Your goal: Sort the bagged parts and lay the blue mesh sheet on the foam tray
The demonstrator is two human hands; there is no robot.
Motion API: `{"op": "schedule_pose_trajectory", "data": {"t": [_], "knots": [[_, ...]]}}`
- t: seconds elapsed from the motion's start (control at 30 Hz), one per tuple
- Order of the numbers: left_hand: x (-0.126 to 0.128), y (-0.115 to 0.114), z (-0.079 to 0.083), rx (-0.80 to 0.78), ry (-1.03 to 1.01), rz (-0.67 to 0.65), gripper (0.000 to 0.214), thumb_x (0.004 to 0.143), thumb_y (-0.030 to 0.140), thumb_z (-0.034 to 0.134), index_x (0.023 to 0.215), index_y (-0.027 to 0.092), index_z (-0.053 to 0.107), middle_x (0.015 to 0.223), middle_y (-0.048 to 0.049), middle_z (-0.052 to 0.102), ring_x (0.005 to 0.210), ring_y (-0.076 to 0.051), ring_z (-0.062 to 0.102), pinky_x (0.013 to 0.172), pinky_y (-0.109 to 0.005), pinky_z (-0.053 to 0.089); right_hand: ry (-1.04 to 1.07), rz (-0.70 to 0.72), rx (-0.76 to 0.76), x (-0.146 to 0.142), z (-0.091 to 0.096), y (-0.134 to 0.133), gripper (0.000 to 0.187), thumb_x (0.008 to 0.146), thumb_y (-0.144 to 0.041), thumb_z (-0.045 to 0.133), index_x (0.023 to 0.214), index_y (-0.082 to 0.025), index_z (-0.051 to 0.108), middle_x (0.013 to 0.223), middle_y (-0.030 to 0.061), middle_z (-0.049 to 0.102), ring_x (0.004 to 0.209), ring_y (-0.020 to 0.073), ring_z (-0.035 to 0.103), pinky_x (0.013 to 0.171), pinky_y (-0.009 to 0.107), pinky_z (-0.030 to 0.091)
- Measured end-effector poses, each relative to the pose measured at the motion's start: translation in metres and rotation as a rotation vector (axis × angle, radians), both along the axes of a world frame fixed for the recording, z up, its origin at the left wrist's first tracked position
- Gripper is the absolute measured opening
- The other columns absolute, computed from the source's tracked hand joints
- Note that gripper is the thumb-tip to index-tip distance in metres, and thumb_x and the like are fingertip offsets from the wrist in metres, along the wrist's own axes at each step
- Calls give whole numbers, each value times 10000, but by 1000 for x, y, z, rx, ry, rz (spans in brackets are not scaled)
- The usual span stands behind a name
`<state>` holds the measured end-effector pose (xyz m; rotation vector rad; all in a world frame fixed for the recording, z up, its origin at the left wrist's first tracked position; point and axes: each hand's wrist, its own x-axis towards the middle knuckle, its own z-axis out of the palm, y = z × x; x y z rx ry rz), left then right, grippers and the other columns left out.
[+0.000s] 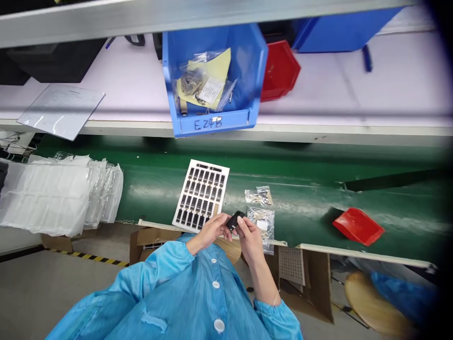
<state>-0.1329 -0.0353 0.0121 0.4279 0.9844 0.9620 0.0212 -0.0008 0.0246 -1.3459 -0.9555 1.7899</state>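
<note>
Both hands meet at the bench's front edge, around a small black plastic part (234, 221) whose exact kind I cannot make out. My left hand (214, 228) has its fingers closed at the part's left side. My right hand (250, 234) pinches it from the right, thumb on top. Just beyond my left hand lies a white tray (186, 188) with rows of black rectangular pieces in its slots. Clear bags of small metal parts (261, 218) lie close to my right hand.
A red scoop-like bin (358, 226) sits on the green bench (300, 193) at right. Stacked translucent trays (46, 196) stand at left. On the shelf above are a blue bin (214, 123) holding bagged parts, a red bin (279, 71) and a sleeved sheet (62, 108).
</note>
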Motion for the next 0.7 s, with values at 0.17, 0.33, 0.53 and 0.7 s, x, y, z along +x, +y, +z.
{"op": "schedule_pose_trajectory", "data": {"t": [0.17,0.33,0.53,0.7], "knots": [[22,2,27,-24,-261,-202,663,735,687,899,974,106,688,851,-125,758,687,-176,712,698,-296,546,144,18,17,33,20,-14,419,886,-615,796,913,-209,695,555,-64,483,456,119,428,460,284,448],[27,-1,27,-80,-340,-297,641,690,573,993,970,59,733,843,-135,765,692,-180,743,631,-252,512,161,57,62,61,19,-23,433,854,-609,827,900,-189,737,671,8,616,528,133,488,512,297,436],[39,-7,27,-154,-461,-277,635,733,558,972,1015,38,742,817,-103,741,661,-147,704,659,-252,520,125,49,142,87,24,-25,459,951,-647,704,855,-200,750,649,-15,473,635,144,409,628,317,362],[49,-10,32,-183,-560,-257,568,773,535,944,995,61,725,787,-66,704,653,-117,649,636,-228,459,83,74,183,99,39,-23,402,974,-599,707,948,-205,784,682,-7,495,679,161,424,681,338,355]]}}
